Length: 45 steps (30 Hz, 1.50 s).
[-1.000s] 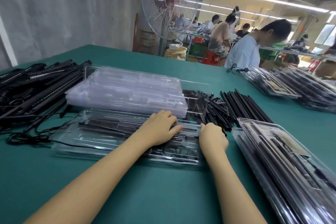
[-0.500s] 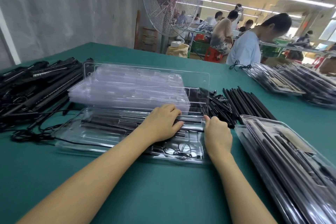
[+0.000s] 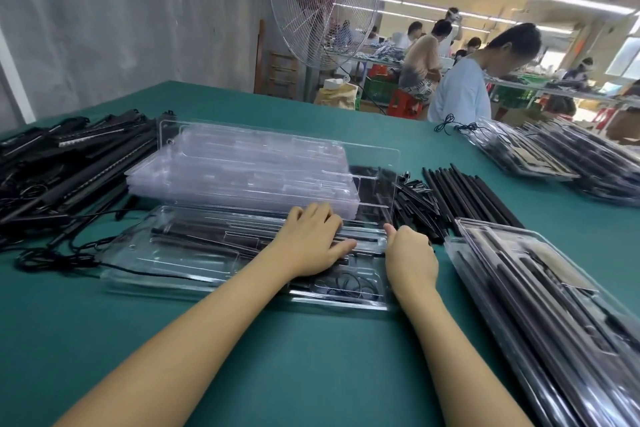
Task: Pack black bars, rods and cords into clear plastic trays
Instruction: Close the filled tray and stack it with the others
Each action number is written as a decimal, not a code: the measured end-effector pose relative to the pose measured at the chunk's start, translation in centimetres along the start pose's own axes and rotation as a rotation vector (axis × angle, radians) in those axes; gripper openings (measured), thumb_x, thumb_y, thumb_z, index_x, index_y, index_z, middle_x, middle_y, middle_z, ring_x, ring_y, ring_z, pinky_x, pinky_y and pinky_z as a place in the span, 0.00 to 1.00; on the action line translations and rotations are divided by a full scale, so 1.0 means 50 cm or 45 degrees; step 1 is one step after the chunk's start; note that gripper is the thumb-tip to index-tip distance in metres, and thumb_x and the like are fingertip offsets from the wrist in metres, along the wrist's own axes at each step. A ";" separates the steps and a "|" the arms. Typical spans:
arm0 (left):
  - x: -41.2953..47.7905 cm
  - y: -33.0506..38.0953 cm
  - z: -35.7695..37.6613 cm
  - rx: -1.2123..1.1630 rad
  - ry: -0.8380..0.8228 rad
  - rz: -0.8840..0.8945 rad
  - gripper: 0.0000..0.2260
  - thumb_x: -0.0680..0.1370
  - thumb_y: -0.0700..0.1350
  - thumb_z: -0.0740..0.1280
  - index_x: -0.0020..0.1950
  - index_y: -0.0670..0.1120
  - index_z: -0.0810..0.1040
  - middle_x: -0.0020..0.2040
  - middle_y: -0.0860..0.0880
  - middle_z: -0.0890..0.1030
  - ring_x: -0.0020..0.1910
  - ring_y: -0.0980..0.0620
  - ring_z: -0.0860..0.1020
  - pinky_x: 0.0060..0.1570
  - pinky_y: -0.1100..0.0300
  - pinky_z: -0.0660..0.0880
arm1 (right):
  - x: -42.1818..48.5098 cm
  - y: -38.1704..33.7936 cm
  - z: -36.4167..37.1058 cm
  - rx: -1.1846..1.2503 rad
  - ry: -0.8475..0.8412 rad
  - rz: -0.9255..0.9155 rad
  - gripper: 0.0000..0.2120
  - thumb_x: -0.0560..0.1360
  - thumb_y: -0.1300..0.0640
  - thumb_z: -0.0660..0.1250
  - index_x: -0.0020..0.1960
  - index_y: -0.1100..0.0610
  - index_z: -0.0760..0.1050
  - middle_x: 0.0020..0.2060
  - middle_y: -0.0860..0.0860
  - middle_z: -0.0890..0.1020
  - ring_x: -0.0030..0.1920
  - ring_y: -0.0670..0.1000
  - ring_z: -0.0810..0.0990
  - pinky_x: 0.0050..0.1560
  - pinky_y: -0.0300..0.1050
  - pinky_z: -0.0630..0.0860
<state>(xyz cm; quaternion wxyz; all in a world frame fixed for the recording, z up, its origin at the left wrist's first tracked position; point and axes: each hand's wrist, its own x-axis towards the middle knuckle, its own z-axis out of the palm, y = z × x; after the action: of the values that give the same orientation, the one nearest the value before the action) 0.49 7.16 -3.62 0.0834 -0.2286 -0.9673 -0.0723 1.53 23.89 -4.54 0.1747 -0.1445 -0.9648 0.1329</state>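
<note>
A clear plastic tray (image 3: 173,263) lies in front of me on the green table, with black bars in its slots and a coiled black cord (image 3: 349,284) in its near right pocket. My left hand (image 3: 311,239) presses flat on the bars near the tray's right part, fingers spread. My right hand (image 3: 410,253) grips the tray's right end, thumb pointing up against the edge; its fingers are hidden behind the hand. A stack of empty clear trays (image 3: 242,173) sits just behind.
A pile of black bars (image 3: 69,163) and loose cords (image 3: 52,260) lies at the left. Black rods (image 3: 467,191) and short black pieces (image 3: 415,201) lie right of the trays. Packed trays (image 3: 540,288) are stacked at the near right, more packed trays (image 3: 554,156) farther back. A person (image 3: 464,87) stands beyond the table.
My right thumb has lifted along the tray's right end. My left hand has stayed pressed on the bars, shifted only slightly.
</note>
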 end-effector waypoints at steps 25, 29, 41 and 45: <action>-0.030 0.011 -0.005 0.099 0.294 0.055 0.31 0.76 0.66 0.52 0.74 0.50 0.58 0.69 0.50 0.63 0.68 0.50 0.59 0.68 0.46 0.50 | 0.119 -0.046 -0.027 1.254 -0.459 0.440 0.10 0.77 0.56 0.66 0.45 0.63 0.74 0.30 0.54 0.75 0.29 0.51 0.71 0.29 0.41 0.68; -0.010 0.021 -0.024 0.144 0.288 0.039 0.28 0.74 0.66 0.56 0.65 0.47 0.67 0.60 0.47 0.69 0.59 0.48 0.64 0.59 0.46 0.59 | 0.123 -0.043 -0.041 1.209 -0.555 0.428 0.12 0.78 0.56 0.65 0.38 0.60 0.72 0.29 0.52 0.73 0.28 0.49 0.69 0.27 0.41 0.66; 0.044 0.036 -0.010 0.115 0.271 -0.020 0.15 0.82 0.51 0.51 0.58 0.42 0.69 0.57 0.44 0.73 0.56 0.45 0.68 0.59 0.49 0.61 | 0.121 -0.026 -0.035 1.195 -0.665 0.416 0.15 0.78 0.53 0.65 0.35 0.60 0.71 0.25 0.51 0.75 0.26 0.50 0.70 0.29 0.43 0.69; 0.042 0.038 -0.009 0.030 0.285 -0.018 0.14 0.82 0.50 0.51 0.56 0.43 0.70 0.54 0.45 0.74 0.53 0.46 0.69 0.57 0.51 0.62 | 0.124 -0.025 -0.035 1.194 -0.708 0.444 0.13 0.77 0.53 0.65 0.37 0.60 0.71 0.28 0.51 0.74 0.25 0.49 0.69 0.26 0.41 0.67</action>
<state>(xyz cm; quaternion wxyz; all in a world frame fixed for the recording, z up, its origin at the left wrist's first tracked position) -0.43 9.64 -2.59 0.1930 -0.2114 -0.9542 -0.0867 -3.67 25.15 -0.71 -0.0649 -0.1684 -0.7742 0.6066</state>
